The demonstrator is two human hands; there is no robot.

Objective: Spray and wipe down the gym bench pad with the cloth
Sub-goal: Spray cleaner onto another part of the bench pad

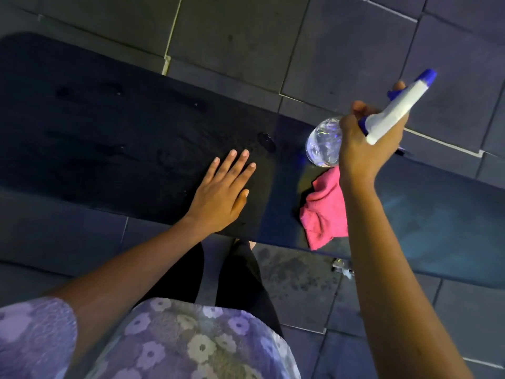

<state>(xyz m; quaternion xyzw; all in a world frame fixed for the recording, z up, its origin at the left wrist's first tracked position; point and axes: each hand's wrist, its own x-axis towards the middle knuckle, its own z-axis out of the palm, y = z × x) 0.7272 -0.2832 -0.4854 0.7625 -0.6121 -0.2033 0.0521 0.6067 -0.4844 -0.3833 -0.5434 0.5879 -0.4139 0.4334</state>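
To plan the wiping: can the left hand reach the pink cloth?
Probably yes: the left hand rests flat on the black bench pad, and the crumpled pink cloth lies nearby, nothing between.

Loose short-sleeved lilac top (177, 340) printed with pale and purple flowers, over plain black trousers (240, 283).

1 bench pad (109, 119), 1 spray bottle (393, 116), 1 pink cloth (323, 212). 2 hands: left hand (221, 198), right hand (360, 143). Several floor tiles (232, 28), cut off, exact count unclear.
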